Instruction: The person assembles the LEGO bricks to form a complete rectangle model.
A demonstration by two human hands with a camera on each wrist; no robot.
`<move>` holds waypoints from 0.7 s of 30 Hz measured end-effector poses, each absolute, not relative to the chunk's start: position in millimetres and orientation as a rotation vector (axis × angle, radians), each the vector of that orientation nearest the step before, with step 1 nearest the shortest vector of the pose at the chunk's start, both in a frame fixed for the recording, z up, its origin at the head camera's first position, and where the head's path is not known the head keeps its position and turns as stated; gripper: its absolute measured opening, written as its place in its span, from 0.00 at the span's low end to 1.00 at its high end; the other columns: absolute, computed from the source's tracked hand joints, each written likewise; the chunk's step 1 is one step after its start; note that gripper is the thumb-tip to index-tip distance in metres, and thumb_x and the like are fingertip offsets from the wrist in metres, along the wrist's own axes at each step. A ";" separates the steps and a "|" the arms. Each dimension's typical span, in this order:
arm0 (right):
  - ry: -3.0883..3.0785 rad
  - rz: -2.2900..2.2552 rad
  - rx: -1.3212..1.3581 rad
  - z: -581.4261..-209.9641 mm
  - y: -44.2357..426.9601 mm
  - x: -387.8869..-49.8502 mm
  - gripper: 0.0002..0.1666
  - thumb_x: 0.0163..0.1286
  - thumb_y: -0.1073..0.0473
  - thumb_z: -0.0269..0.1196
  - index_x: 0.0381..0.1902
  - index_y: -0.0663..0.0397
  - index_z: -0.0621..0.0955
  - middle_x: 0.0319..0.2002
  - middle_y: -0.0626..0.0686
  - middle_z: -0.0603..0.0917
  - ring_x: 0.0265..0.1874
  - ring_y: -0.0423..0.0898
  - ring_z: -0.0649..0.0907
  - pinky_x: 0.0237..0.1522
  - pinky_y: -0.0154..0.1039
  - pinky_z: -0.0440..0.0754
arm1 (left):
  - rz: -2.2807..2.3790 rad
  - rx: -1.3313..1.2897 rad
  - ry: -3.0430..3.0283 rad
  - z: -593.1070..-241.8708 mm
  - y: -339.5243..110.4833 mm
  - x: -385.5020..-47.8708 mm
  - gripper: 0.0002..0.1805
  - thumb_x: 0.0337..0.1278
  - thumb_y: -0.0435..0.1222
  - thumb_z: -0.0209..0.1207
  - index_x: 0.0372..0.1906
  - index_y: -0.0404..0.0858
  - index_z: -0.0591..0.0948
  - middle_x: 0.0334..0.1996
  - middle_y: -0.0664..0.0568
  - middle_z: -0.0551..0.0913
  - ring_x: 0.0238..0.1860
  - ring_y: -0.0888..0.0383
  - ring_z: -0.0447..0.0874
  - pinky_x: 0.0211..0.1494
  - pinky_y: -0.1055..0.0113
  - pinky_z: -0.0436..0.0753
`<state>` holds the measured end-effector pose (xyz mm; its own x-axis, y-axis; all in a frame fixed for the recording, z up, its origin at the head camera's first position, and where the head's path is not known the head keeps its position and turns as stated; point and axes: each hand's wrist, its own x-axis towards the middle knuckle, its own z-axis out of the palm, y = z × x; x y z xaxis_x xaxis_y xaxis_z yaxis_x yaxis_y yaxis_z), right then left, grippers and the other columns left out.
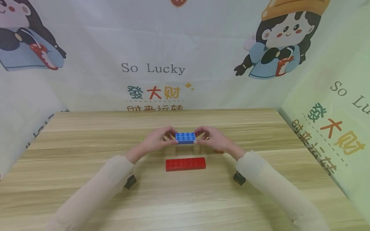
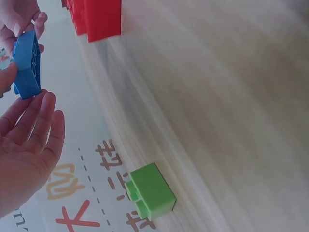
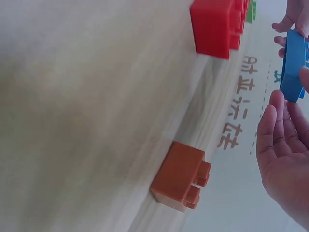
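A blue toy building brick (image 1: 185, 138) with two rows of studs is held level above the table, studs up. My left hand (image 1: 157, 138) pinches its left end between thumb and fingers. At the opposite end my right hand (image 1: 213, 139) pinches it the same way. Both wrist views show the brick's hollow underside side-on, the blue brick (image 2: 28, 67) and the blue brick (image 3: 293, 67) lying between the fingertips. Closer to me than the hands, a long red brick (image 1: 185, 164) lies flat on the wooden table, touched by neither hand.
A green brick (image 2: 152, 191) stands on the table by my left hand, mostly hidden in the head view. Near my right hand stands an orange-brown brick (image 3: 178, 175). Printed cloth (image 1: 214, 93) rises behind and beside the wooden table (image 1: 185, 205).
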<state>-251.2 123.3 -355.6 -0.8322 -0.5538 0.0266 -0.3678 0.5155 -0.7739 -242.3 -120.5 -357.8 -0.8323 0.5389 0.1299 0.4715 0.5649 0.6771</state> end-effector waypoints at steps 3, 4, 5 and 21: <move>2.492 -1.268 -0.825 -356.5 125.7 -244.4 0.21 0.58 0.59 0.62 0.48 0.62 0.73 0.43 0.54 0.77 0.34 0.47 0.76 0.36 0.38 0.76 | 1.150 0.903 2.676 -358.3 -120.0 -236.2 0.17 0.50 0.39 0.60 0.45 0.35 0.74 0.39 0.51 0.77 0.38 0.59 0.76 0.38 0.69 0.77; 2.485 -1.279 -0.841 -357.0 126.3 -242.6 0.21 0.57 0.59 0.62 0.48 0.63 0.73 0.43 0.55 0.77 0.34 0.47 0.76 0.36 0.38 0.76 | 1.155 0.911 2.672 -358.1 -119.9 -234.0 0.17 0.50 0.38 0.61 0.44 0.35 0.74 0.39 0.51 0.78 0.38 0.59 0.76 0.38 0.69 0.77; 2.477 -1.289 -0.856 -357.6 126.8 -241.0 0.21 0.57 0.60 0.63 0.48 0.63 0.74 0.43 0.55 0.77 0.33 0.47 0.76 0.37 0.38 0.76 | 1.160 0.913 2.669 -358.1 -119.7 -231.9 0.17 0.49 0.38 0.61 0.44 0.36 0.74 0.38 0.51 0.78 0.38 0.59 0.76 0.37 0.69 0.77; 2.417 -1.319 -0.974 -356.8 129.6 -209.1 0.22 0.56 0.63 0.63 0.49 0.63 0.73 0.43 0.55 0.77 0.32 0.49 0.76 0.37 0.42 0.76 | 1.190 0.970 2.620 -364.0 -122.7 -203.9 0.16 0.47 0.39 0.62 0.43 0.39 0.75 0.37 0.56 0.78 0.37 0.62 0.75 0.38 0.70 0.76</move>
